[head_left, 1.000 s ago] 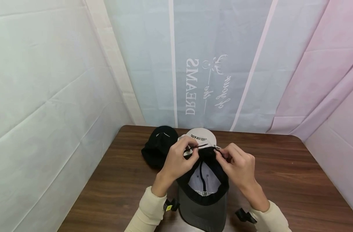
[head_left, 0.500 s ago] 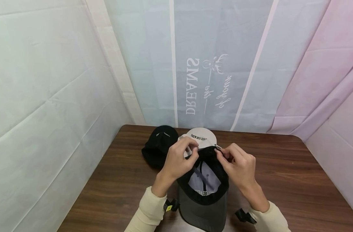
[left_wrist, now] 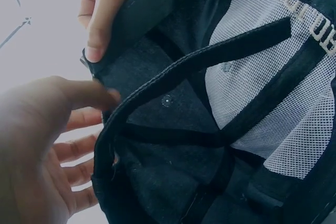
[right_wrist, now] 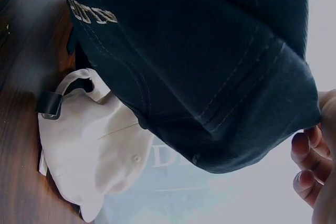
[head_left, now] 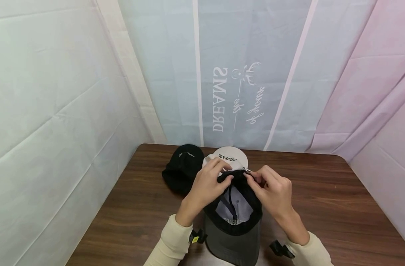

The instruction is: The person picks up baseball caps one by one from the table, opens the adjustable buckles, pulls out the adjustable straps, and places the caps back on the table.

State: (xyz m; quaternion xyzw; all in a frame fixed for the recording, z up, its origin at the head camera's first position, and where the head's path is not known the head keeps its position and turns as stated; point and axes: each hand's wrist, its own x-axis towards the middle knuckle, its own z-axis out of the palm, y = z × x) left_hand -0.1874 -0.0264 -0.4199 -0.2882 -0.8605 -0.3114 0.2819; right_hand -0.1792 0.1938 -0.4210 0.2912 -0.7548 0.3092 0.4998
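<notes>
A dark grey baseball cap [head_left: 233, 244] with a mesh front panel is upside down, its opening facing up and its visor toward the person. My right hand [head_left: 275, 188] pinches the back of its rim beside a small metal buckle. The left hand [head_left: 205, 186] is at the rim just left of that, thumb on the inner side and fingers spread along the outer side; whether the thumb touches is blurred. A loose back strap [left_wrist: 205, 59] hangs inside the cap, its free end lying across the mesh in the left wrist view.
Behind the held cap a white cap [head_left: 232, 157] with COLORADO lettering lies on the wooden table [head_left: 322, 199]. A black cap [head_left: 184, 170] lies to its left. Printed cloth [head_left: 242, 37] hangs behind the table.
My left hand has let go of the strap, which has dropped into the cap. That hand has then shifted slightly right along the rim. The right hand keeps its hold.
</notes>
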